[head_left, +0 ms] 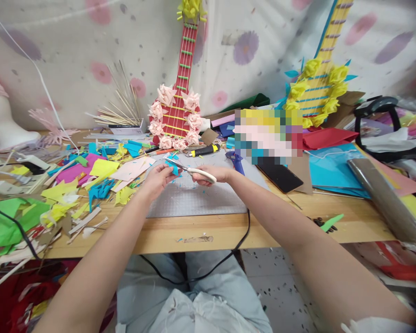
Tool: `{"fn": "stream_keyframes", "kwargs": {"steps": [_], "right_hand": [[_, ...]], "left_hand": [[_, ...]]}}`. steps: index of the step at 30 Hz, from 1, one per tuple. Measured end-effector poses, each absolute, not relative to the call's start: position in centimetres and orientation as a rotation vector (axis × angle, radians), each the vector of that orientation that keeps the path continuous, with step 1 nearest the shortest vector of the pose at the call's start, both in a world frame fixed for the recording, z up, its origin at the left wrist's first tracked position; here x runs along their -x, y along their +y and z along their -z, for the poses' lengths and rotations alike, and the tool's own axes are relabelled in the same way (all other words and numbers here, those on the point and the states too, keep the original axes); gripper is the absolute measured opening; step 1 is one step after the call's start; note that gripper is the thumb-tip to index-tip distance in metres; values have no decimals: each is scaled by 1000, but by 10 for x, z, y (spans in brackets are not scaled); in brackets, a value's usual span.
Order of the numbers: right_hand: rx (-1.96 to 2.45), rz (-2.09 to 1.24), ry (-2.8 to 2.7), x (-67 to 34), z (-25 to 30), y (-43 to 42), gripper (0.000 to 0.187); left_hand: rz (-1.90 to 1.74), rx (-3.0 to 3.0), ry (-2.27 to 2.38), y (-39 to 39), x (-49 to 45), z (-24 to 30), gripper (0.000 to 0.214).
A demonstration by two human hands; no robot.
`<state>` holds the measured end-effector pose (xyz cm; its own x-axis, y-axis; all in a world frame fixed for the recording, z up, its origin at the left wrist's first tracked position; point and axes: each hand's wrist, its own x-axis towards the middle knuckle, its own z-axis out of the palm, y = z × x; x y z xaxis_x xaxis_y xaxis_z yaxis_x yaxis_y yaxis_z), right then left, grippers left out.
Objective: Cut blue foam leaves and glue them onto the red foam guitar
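Note:
My left hand is closed on a small piece of blue paper, pinched over the grey cutting mat. In my right hand is a pair of scissors with cream handles, its blades pointing left and lying against the blue paper. Tiny blue clippings are scattered on the mat below. Just behind the hands lies a yellow and black utility knife. A blue glue gun rests right of my right hand, its cord likely hidden in part.
Paper scraps cover the left side. A red paper guitar with pink roses leans at the back, a yellow one to its right. A black phone, blue sheets and a wrapped roll lie right. A black cable hangs over the front edge.

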<state>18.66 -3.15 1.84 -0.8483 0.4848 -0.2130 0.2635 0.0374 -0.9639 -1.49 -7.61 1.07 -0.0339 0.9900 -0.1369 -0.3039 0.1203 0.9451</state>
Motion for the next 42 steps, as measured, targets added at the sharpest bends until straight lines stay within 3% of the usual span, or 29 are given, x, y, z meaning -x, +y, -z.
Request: {"fn": "stream_keyframes", "kwargs": {"steps": [20, 27, 35, 42], "right_hand": [[750, -1919, -2145, -178, -21, -28, 47], [917, -1719, -1725, -143, -16, -28, 39], [976, -1547, -1710, -111, -15, -23, 26], [1135, -1396, -1665, -111, -11, -19, 32]], "left_hand": [[-1185, -905, 1207, -87, 33, -22, 13], [-1099, -956, 1193, -88, 40, -13, 13], [-992, -1024, 1186, -89, 49, -15, 17], [-1062, -954, 1183, -90, 52, -9, 17]]}}
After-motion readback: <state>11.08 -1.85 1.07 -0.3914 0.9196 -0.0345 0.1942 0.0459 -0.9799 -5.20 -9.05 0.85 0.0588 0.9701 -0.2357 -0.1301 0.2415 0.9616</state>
